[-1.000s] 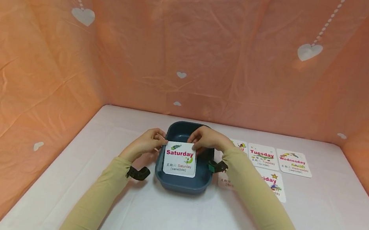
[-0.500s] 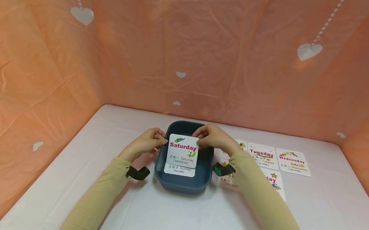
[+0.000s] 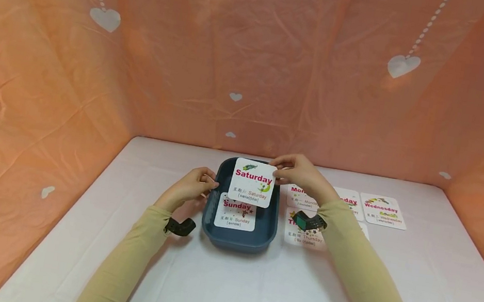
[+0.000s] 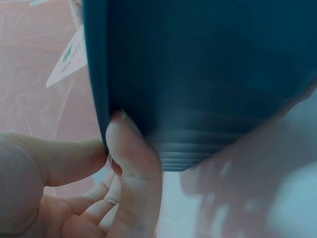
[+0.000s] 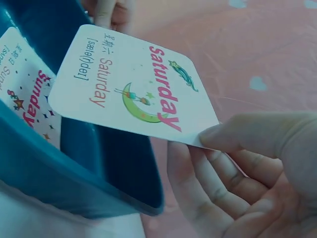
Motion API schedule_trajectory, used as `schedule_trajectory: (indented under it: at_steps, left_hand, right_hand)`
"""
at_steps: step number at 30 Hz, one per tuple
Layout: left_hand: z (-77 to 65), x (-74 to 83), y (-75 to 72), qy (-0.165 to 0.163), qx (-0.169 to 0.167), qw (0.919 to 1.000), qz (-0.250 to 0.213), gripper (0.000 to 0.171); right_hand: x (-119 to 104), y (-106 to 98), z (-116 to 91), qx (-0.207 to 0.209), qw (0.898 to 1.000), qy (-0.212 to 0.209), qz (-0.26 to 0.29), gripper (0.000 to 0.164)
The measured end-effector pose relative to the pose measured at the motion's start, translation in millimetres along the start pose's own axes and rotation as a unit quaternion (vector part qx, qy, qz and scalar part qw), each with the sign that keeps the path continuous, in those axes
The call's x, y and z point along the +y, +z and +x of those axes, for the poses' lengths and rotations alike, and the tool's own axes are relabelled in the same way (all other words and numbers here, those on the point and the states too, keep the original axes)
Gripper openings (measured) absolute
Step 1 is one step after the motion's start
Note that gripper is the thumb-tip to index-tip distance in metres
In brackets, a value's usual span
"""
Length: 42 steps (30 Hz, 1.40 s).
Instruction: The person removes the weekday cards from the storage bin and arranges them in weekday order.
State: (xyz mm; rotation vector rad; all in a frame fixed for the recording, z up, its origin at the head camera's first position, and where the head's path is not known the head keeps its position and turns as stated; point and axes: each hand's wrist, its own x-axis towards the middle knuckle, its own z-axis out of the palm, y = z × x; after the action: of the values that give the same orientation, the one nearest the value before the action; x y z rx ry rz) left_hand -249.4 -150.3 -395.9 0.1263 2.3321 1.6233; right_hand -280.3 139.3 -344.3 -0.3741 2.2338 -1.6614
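Observation:
My right hand (image 3: 301, 174) pinches a white Saturday card (image 3: 252, 183) by its right edge, thumb on top and fingers beneath. In the right wrist view the card (image 5: 131, 89) is tilted above the rim of a dark blue rectangular bin (image 3: 236, 247). A Sunday card (image 3: 235, 218) lies face up inside the bin, partly covered by the Saturday card in the head view. My left hand (image 3: 188, 188) grips the bin's left rim between thumb and finger, as the left wrist view shows on the bin wall (image 4: 198, 74).
Right of the bin, day cards lie in two rows: Monday (image 3: 303, 196), a partly covered Tuesday card (image 3: 349, 200), and Wednesday (image 3: 384, 212), with Thursday (image 3: 304, 237) in front. Another card beside Thursday is mostly hidden by my right sleeve (image 3: 361, 263). An orange cloth (image 3: 278, 99) hangs behind the white table (image 3: 202, 291).
My right hand has lifted the Saturday card up and to the right from over the Sunday card, which has come into view. The left hand stays at the bin's rim.

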Motion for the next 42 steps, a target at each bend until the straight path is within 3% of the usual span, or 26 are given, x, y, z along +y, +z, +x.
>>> schedule_trajectory:
  at_steps: [14, 20, 32, 42]
  left_hand:
    - [0.7, 0.5, -2.5, 0.006, -0.005, 0.9999, 0.009, 0.027]
    - [-0.7, -1.7, -2.5, 0.012, -0.011, 0.9997, -0.018, 0.026]
    - [0.9, -1.0, -2.2, -0.005, -0.005, 1.0, 0.002, 0.029]
    - [0.7, 0.9, -1.2, -0.007, -0.002, 0.9999, 0.011, 0.026]
  right_hand:
    - [0.9, -33.8, -24.8, 0.041, 0.999, -0.015, -0.019, 0.03]
    - [1.5, -51.2, -41.9, 0.056, 0.998, -0.017, -0.033, 0.033]
    - [13.8, -83.7, -75.6, 0.076, 0.995, 0.007, -0.064, 0.037]
    - [31.4, -112.7, -101.1, 0.102, 0.987, 0.04, -0.118, 0.038]
